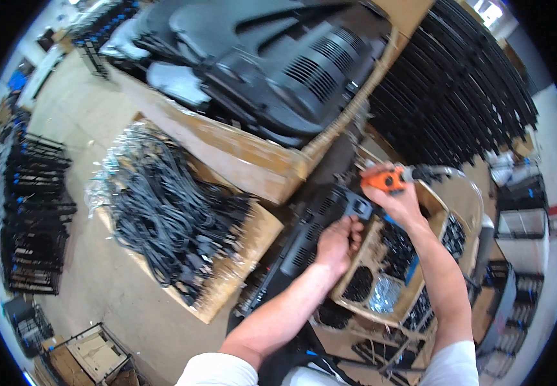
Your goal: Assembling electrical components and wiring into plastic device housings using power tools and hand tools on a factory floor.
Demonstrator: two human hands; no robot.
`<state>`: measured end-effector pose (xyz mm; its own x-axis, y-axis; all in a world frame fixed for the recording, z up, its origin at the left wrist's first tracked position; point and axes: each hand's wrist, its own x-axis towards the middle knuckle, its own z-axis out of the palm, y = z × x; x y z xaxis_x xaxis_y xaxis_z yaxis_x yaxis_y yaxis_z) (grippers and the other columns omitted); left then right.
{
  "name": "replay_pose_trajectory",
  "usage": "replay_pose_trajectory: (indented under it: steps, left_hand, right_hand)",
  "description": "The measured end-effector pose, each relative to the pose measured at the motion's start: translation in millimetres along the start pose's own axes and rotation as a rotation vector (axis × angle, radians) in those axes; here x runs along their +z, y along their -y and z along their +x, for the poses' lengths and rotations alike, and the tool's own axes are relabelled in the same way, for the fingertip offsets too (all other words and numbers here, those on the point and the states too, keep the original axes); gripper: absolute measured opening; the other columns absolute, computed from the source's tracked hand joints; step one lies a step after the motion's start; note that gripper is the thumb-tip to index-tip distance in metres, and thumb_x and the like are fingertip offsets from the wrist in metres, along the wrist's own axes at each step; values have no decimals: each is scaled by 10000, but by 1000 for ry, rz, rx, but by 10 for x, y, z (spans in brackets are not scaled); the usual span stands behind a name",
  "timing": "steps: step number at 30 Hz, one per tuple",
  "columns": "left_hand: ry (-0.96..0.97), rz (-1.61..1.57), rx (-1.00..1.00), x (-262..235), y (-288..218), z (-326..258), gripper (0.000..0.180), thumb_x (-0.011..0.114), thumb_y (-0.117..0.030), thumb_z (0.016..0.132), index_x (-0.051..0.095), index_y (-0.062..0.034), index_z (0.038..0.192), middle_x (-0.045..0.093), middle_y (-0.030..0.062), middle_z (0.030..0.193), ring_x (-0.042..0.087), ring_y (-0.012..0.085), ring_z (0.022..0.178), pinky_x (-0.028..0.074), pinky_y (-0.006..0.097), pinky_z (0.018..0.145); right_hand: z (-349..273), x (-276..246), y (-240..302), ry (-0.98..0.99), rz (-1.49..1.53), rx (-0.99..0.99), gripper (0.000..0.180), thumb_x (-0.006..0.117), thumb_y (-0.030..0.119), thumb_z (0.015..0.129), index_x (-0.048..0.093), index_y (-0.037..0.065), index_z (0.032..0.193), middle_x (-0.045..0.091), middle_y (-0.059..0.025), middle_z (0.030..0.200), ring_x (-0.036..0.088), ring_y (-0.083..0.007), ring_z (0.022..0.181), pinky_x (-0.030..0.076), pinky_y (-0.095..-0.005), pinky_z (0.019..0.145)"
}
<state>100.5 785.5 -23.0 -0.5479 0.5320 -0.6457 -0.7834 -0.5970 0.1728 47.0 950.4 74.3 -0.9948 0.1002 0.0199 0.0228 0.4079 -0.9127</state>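
My right hand [391, 199] is closed around an orange power screwdriver [392, 181], whose tip points away to the left. A dark fitting and hose [442, 171] run from its other end. My left hand [337, 246] has curled fingers pinching the lower edge of a small grey part [359, 205] with a rectangular opening. That part lies at the right edge of a long black vented plastic panel [310, 228]. Right below the screwdriver is a divided cardboard box [374, 248] of small black parts, with a clear bag [385, 294] of small silvery pieces.
A tray of bundled black cables [163, 199] stands on the left. Beyond it, a large cardboard box [227, 148] holds stacked black plastic covers [278, 58]. Rows of black frames [452, 77] fill the far right, and black racks [34, 212] line the left.
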Motion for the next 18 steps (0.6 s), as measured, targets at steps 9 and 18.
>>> replay_pose_trajectory:
  steps: [9,18]
  left_hand:
    - [-31,21,96,-44,47,64,229,577,-267,1125,669,-91,1239,746,4,1010,606,94,766,506,256,648]
    - [-10,-30,22,12,5,105,261,573,-326,1124,685,-96,1172,721,-8,980,601,115,762,501,267,652]
  right_hand:
    - [-36,69,64,-4,51,9,283,816,107,820,724,23,1074,740,-67,1096,670,-160,995,538,-338,928]
    - [-32,46,36,12,49,52,376,822,67,821,679,22,1166,739,-112,1167,688,-177,1058,553,-341,979]
